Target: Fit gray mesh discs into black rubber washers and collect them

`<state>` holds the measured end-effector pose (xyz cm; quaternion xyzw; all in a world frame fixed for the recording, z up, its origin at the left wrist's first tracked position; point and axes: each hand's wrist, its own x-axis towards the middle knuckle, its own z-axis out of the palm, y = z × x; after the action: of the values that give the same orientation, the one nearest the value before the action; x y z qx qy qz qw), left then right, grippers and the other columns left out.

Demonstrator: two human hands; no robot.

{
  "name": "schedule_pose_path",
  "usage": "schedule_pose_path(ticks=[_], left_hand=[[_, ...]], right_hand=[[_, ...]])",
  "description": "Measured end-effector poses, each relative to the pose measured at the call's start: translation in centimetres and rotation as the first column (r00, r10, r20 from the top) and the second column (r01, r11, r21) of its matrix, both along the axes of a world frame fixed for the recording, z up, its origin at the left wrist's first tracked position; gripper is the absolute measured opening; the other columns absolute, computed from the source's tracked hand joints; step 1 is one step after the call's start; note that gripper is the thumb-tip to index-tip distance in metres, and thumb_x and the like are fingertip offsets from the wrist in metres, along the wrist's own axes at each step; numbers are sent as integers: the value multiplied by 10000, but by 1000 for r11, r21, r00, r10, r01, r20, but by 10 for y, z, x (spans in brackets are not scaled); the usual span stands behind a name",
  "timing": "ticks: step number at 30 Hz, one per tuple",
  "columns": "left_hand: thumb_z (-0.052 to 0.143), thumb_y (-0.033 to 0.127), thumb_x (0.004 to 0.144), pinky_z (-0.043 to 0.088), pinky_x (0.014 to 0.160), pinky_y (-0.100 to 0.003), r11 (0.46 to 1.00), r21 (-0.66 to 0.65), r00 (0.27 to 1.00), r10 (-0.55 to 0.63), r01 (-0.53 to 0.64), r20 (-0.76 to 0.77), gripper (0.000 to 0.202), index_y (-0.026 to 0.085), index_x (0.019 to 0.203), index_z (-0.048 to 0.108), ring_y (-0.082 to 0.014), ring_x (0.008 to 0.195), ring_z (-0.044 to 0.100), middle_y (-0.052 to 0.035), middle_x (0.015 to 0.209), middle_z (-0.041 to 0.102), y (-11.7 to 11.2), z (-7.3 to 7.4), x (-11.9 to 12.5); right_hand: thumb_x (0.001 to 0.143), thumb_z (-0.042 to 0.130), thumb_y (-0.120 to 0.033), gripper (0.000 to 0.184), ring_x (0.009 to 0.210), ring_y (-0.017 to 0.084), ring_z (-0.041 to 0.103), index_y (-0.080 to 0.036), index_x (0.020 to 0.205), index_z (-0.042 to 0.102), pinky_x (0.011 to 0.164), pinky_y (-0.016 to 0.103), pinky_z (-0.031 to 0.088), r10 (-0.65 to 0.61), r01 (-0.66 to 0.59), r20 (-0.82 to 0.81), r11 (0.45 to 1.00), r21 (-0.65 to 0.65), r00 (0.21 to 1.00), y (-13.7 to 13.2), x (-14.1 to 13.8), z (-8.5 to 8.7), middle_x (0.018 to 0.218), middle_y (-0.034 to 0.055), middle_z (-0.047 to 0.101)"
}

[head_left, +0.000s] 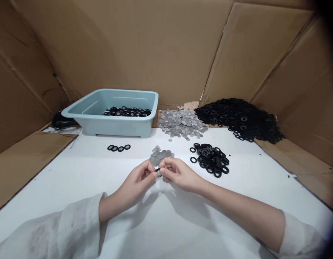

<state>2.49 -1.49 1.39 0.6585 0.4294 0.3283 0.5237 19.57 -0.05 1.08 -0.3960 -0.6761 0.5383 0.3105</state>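
Between both hands, just above the white table, is a black rubber ring with a grey mesh disc inside it. My left hand pinches its left side with thumb and forefinger. On the right side, my right hand grips it the same way, fingers curled. Right behind the fingertips lies a small pile of grey discs. A loose heap of black rings sits to the right. Several rings with grey centres lie in a short row to the left.
A light blue plastic basin at the back left holds many rings with grey centres. Beside it spreads a larger pile of grey discs. A big mound of black rings fills the back right. Cardboard walls enclose the white table.
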Motion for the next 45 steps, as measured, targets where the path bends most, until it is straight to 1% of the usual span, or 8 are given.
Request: schedule_pose_path(ticks=[5,10,17,23,30,35,39,45], left_hand=[[384,396,854,294,560,-227,998,58,995,34,-29,-92,253,181,723,406,-113,598,347,36,642,364,3,-5,-1],[330,376,884,307,586,-233,995,100,989,38,-24,-143,282,181,691,392,-122,621,370,29,651,379,5,-3,0],[354,384,877,302,595,-239,998,68,993,1,7,-117,286,173,692,410,-120,628,372,28,651,387,5,-1,0],[507,353,802,270,550,-227,995,-71,991,-58,67,118,258,175,667,379,-102,591,353,39,628,384,4,-3,1],[498,311,820,253,539,-225,999,32,994,-11,7,104,249,175,654,371,-94,579,315,43,631,365,3,1,-1],[416,396,858,255,531,-228,998,39,999,-41,41,-4,258,184,716,379,-100,569,294,47,624,333,4,-1,-3],[332,400,888,279,563,-235,996,87,996,2,5,-85,276,185,722,379,-110,590,317,39,634,337,5,-5,-3],[312,402,895,289,579,-242,996,94,990,18,-5,-140,299,187,693,358,-116,601,335,33,642,350,5,-5,-1]], right_hand=[[721,600,-358,235,488,78,466,-134,687,536,485,210,389,-26,-27,-204,967,-254,979,7,-1,-10,577,-1,532],[696,632,-361,238,480,84,482,-130,712,575,492,225,404,53,-107,-190,951,-289,980,10,3,-10,589,10,560],[778,533,-335,189,502,81,441,-151,734,529,487,201,346,47,-57,-86,991,-118,995,5,1,-6,568,-21,492],[817,446,-244,112,558,81,375,-168,737,466,504,195,283,40,-60,140,988,141,989,-3,-2,-3,630,-32,434],[831,420,-218,130,571,84,397,-163,728,476,517,200,280,-65,12,169,955,296,984,-7,-1,13,619,-28,454],[810,482,-274,158,556,82,418,-154,706,488,513,200,312,-103,102,1,987,121,995,-4,-1,5,618,-20,472],[767,551,-328,206,478,71,411,-146,683,504,463,192,319,-25,11,-129,994,-113,991,-1,-3,-5,547,-27,470],[774,542,-312,162,480,78,433,-160,748,491,488,200,357,-8,-19,-148,983,-184,989,0,-5,-6,550,-34,479]])
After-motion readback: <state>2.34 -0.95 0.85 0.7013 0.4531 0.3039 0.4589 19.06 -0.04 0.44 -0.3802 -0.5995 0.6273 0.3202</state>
